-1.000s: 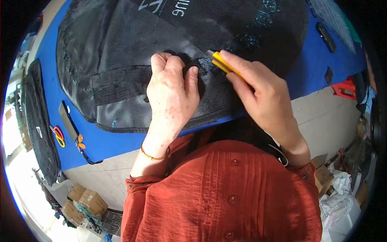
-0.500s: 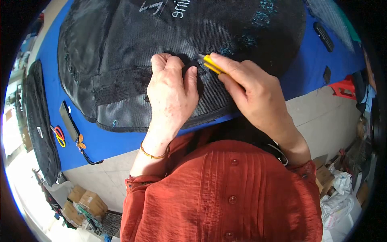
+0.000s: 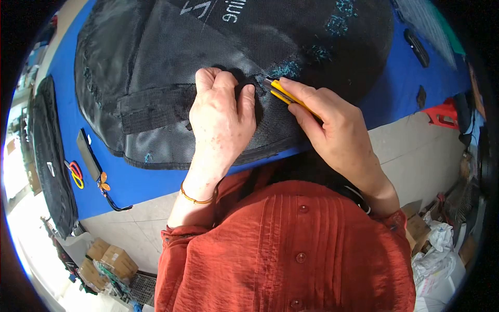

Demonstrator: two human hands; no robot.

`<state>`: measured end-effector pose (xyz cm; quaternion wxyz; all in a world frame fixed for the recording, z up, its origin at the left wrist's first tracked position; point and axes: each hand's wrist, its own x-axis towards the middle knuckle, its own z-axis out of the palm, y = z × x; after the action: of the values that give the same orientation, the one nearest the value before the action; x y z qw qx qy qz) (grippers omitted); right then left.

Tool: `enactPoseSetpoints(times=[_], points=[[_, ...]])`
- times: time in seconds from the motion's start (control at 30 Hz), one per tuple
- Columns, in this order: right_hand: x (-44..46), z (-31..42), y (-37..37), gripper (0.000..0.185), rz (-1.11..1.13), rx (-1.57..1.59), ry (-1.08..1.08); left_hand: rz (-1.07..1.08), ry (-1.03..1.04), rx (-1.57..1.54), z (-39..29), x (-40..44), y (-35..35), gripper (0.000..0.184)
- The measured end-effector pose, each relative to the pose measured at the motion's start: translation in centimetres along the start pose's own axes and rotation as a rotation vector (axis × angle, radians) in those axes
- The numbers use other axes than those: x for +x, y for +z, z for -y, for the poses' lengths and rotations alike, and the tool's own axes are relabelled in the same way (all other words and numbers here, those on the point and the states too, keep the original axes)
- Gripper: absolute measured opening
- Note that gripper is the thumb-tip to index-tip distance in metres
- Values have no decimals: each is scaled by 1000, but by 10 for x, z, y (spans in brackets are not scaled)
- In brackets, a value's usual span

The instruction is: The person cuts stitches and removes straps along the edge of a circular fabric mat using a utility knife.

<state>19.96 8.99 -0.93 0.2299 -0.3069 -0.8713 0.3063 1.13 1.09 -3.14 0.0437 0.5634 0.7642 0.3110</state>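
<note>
A large black mesh bag [image 3: 171, 57] with white lettering lies over the blue table cover [image 3: 150, 190]. My left hand [image 3: 221, 112] is closed on the black webbing strap [image 3: 150, 113] sewn to the bag, its thumb pressed near the strap's right end. In my right hand [image 3: 327, 117] is a yellow utility knife [image 3: 282, 92], its tip pointing left at the fabric just beside my left thumb. Teal thread scraps [image 3: 285, 70] are scattered on the bag above the knife. Whether the blade touches the fabric is too small to tell.
At the left lie red-and-yellow-handled scissors [image 3: 76, 174], a dark flat case [image 3: 89, 155] and a long black bundle [image 3: 52, 156]. A black oblong object [image 3: 417, 48] is at the right. A red stool [image 3: 444, 115] and cardboard boxes [image 3: 112, 260] stand on the floor.
My right hand has drawn the knife slightly right and down, away from my left thumb. More teal thread shows beside the blade. My left hand stays in place.
</note>
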Motion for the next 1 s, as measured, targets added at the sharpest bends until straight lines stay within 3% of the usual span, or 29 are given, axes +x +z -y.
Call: enactPoseSetpoints(times=[0.83,1.0], points=[[-8,7,-2,40,26,-44,19,28,-37,-21,-3,0,-3,22],[-4,-4,3,38,-82,-109,-25,52,-70,-29,-5,0,-5,21]])
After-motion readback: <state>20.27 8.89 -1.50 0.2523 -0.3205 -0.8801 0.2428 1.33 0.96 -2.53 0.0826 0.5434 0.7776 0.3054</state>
